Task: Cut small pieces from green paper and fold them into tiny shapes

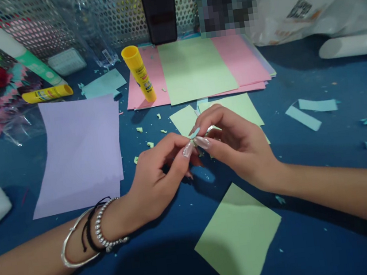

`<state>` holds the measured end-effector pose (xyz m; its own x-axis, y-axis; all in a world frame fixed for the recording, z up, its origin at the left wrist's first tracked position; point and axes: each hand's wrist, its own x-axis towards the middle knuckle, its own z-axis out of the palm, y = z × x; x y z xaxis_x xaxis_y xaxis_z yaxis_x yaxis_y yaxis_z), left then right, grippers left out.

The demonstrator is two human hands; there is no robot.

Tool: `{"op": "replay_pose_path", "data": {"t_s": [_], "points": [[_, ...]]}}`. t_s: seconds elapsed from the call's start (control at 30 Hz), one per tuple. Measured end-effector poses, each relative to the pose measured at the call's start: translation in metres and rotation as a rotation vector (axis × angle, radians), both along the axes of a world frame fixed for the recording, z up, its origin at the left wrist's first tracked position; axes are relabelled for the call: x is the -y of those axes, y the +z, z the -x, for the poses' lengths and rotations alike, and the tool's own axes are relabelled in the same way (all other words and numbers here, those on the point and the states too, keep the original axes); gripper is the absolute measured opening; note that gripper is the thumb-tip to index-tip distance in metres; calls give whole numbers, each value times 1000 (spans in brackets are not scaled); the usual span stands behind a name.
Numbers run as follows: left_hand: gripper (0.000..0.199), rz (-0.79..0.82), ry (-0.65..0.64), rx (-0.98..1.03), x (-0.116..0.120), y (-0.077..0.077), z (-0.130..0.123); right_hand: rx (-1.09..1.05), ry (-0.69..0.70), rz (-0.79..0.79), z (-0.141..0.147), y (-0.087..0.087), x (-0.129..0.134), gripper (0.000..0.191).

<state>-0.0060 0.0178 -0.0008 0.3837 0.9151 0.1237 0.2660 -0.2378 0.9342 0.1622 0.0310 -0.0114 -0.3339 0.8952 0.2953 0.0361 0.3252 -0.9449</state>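
Observation:
Both hands meet over the middle of the blue table, fingertips touching. Between them is a small piece of light blue paper point(195, 132), mostly covered by the fingers. My left hand point(161, 176) pinches it from the left with thumb and index finger. From the right, my right hand point(238, 144) pinches the same piece, its other fingers curled behind. Pale green paper sheets point(233, 107) lie just beyond the hands. A pale green square of paper point(238, 233) rests nearer to me, below the right hand.
A purple sheet point(81, 154) lies to the left. An upright yellow glue stick tube point(140, 76) stands by stacked pink paper point(248, 62). Light blue strips point(318, 104) and paper scraps point(139, 129) are scattered about. A phone point(159, 11) leans against the mesh behind.

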Motion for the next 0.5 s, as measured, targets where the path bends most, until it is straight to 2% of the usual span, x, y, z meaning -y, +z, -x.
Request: {"op": "replay_pose_path", "data": {"t_s": [0.07, 0.13, 0.23, 0.37, 0.5], "points": [[16, -21, 19, 6, 0, 0, 0, -11, -58, -41, 1, 1, 2, 10], [15, -70, 48, -19, 1, 0, 0, -39, -185, -112, 2, 2, 4, 19], [13, -233, 54, -172, 4, 2, 3, -27, -313, -249, 2, 3, 5, 26], [13, -496, 13, -315, 6, 4, 7, 56, -240, -446, 1, 4, 5, 19], [15, -567, -43, -311, 5, 5, 9, 98, -156, -501, -1, 8, 6, 18]]}}
